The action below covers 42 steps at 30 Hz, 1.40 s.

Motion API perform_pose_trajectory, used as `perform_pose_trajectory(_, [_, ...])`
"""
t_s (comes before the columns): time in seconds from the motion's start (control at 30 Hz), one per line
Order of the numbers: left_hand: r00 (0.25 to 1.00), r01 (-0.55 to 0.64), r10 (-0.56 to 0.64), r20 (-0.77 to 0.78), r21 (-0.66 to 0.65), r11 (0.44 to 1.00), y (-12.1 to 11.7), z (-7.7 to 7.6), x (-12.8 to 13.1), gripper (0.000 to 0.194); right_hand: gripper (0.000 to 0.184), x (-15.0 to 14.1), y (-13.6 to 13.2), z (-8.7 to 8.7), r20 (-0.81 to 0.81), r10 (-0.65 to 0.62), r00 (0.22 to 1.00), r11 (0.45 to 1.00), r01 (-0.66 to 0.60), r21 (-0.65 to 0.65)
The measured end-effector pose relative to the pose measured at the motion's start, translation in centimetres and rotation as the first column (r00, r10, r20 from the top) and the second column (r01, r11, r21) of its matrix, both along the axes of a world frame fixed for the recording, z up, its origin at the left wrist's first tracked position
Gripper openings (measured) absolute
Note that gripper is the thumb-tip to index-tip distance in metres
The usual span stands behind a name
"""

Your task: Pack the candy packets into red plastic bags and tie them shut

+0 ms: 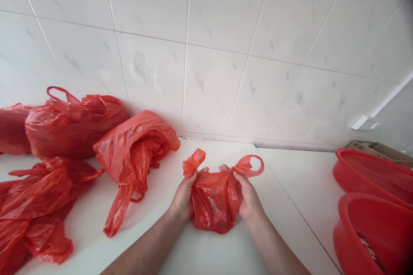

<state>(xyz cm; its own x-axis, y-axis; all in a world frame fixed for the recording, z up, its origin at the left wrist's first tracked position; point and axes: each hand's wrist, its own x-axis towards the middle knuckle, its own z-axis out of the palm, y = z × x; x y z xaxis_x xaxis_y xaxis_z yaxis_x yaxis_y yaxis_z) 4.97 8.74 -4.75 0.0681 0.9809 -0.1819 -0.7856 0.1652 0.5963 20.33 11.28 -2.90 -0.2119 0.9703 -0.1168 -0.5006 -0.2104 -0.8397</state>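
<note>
A small red plastic bag [214, 204] is held up between my two hands above the white table. On its left edge, my left hand [185, 193] grips the plastic just below a bunched handle. Opposite it, my right hand [248, 195] pinches the upper right corner, where a looped handle [256, 166] sticks out. Whatever the bag contains is hidden by the plastic. Nearest on the left lies a crumpled red plastic bag [135, 146], its handles trailing toward the front.
More red bags lie at the left: a full one [74, 131] by the wall and a crumpled pile [35, 210] in front. At the right stand two red plastic baskets [351, 219], with cardboard [380, 151] behind. A tiled wall [213, 81] closes off the back.
</note>
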Motion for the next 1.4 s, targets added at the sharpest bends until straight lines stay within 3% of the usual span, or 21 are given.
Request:
perform_pose_trajectory(0.1, [0.997,0.046,-0.046,0.058,0.003,0.999,0.0,0.1,0.0,0.024,0.011,0.8,0.4,0.6,-0.103,0.031,0.994,0.999,-0.032,-0.007])
perform_pose_trajectory(0.2, [0.994,0.086,-0.088,0.067,0.031,0.996,-0.3,0.4,0.5,0.029,0.014,0.7,-0.4,1.2,-0.101,0.099,0.990,0.994,-0.094,0.053])
perform_pose_trajectory(0.33, [0.992,0.128,-0.128,-0.005,0.068,0.989,-0.9,1.0,0.9,0.032,0.036,-0.1,-2.1,2.0,0.308,0.163,0.937,0.931,-0.249,0.265])
perform_pose_trajectory(0.47, [0.978,0.169,-0.149,-0.145,0.137,0.976,-1.2,1.4,1.2,0.021,0.052,-1.1,-3.1,2.7,0.586,0.152,0.796,0.921,-0.329,0.208])
perform_pose_trajectory(0.53, [0.961,0.195,-0.151,-0.230,0.181,0.964,-1.4,1.7,1.3,0.013,0.039,-1.5,-3.1,2.6,0.624,0.160,0.765,0.918,-0.347,0.191])
perform_pose_trajectory(0.6, [0.939,0.224,-0.148,-0.311,0.222,0.949,-1.5,1.9,1.4,0.011,0.012,-1.8,-2.9,2.2,0.631,0.139,0.764,0.926,-0.326,0.192])
perform_pose_trajectory(0.7, [0.909,0.265,-0.150,-0.388,0.261,0.928,-1.7,2.3,1.4,0.010,0.036,-1.8,-2.3,1.5,0.648,0.017,0.762,0.962,-0.188,0.196])
perform_pose_trajectory(0.77, [0.902,0.277,-0.153,-0.403,0.271,0.922,-1.8,2.4,1.5,0.014,0.033,-1.7,-2.1,1.2,0.662,-0.041,0.748,0.972,-0.124,0.199])
perform_pose_trajectory(0.87, [0.900,0.271,-0.149,-0.409,0.259,0.927,-1.8,2.1,1.5,0.026,0.013,-1.4,-2.2,1.3,0.654,-0.019,0.756,0.953,-0.183,0.240])
perform_pose_trajectory(0.97, [0.905,0.217,-0.108,-0.411,0.228,0.949,-1.3,1.4,1.3,0.048,0.033,-0.9,-2.3,1.6,0.464,0.166,0.870,0.919,-0.307,0.248])
perform_pose_trajectory(1.03, [0.917,0.162,-0.066,-0.394,0.214,0.963,-0.8,1.1,0.9,0.043,0.043,-0.7,-2.3,1.8,0.261,0.337,0.904,0.904,-0.389,0.179])
perform_pose_trajectory(1.1, [0.928,0.115,-0.030,-0.372,0.208,0.971,-0.3,0.9,0.6,0.029,0.049,-0.5,-2.1,1.9,0.180,0.404,0.897,0.892,-0.430,0.141])
perform_pose_trajectory(1.2, [0.938,0.072,0.007,-0.347,0.214,0.974,-0.2,1.1,0.3,0.021,0.043,-0.7,-1.9,1.7,0.324,0.319,0.891,0.893,-0.397,0.214])
perform_pose_trajectory(1.27, [0.940,0.069,0.015,-0.341,0.232,0.970,-0.4,1.5,0.3,0.025,0.049,-1.0,-1.8,1.4,0.453,0.200,0.869,0.909,-0.337,0.247])
perform_pose_trajectory(1.33, [0.936,0.082,0.014,-0.351,0.258,0.963,-0.8,1.9,0.5,0.028,0.055,-1.3,-1.7,0.9,0.569,0.047,0.821,0.939,-0.230,0.255])
perform_pose_trajectory(1.4, [0.924,0.105,0.012,-0.383,0.283,0.953,-1.2,2.2,0.8,0.026,0.041,-1.4,-1.4,0.3,0.668,-0.088,0.739,0.953,-0.132,0.273])
